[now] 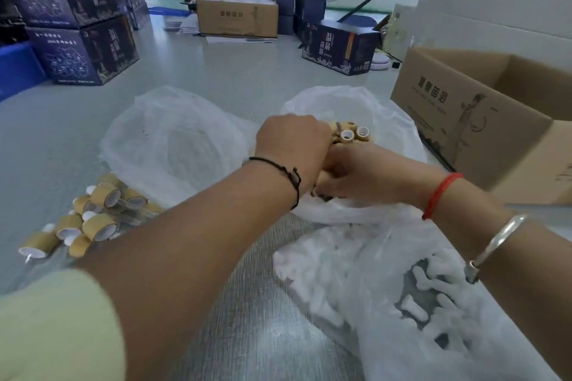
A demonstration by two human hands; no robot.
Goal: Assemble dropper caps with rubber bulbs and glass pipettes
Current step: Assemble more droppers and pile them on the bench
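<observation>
Both hands meet over a bag of caps on the grey tabletop (pixel 216 77)

An open brown cardboard box (pixel 470 120) stands at right; a clear plastic bag of white rubber bulbs (pixel 387 281) lies near; finished tan bamboo-look dropper caps (pixel 93 219) pile at left. The left hand (pixel 292 145) is curled knuckles-up against the right hand (pixel 368 173), over loose tan caps (pixel 353 133); what either grips, I cannot tell

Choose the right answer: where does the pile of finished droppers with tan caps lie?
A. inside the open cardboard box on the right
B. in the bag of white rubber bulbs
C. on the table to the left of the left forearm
C: the finished droppers lie on the table, left of the left forearm.
</observation>
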